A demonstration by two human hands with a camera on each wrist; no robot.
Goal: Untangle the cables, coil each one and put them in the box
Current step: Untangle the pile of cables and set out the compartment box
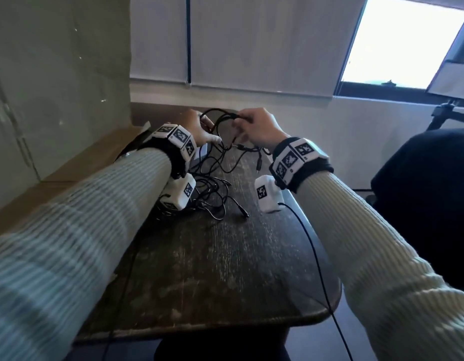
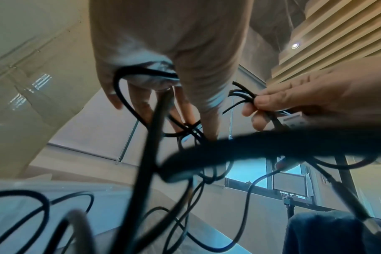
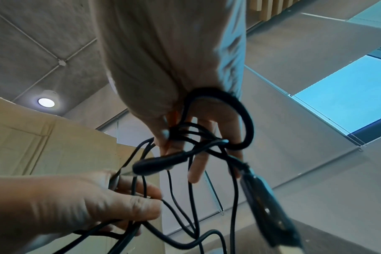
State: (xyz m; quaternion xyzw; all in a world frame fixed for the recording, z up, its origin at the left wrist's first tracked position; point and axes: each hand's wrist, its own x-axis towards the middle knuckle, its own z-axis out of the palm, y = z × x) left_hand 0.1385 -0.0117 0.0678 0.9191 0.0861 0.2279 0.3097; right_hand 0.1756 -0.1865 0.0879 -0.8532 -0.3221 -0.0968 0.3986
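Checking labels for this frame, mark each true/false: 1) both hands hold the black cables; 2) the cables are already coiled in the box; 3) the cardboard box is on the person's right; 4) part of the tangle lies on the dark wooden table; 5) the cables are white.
1) True: left hand and right hand both grip the black cables.
2) False: they are still tangled, outside the cardboard box.
3) False: it is on the left.
4) True: loops rest on the dark wooden table.
5) False: black.
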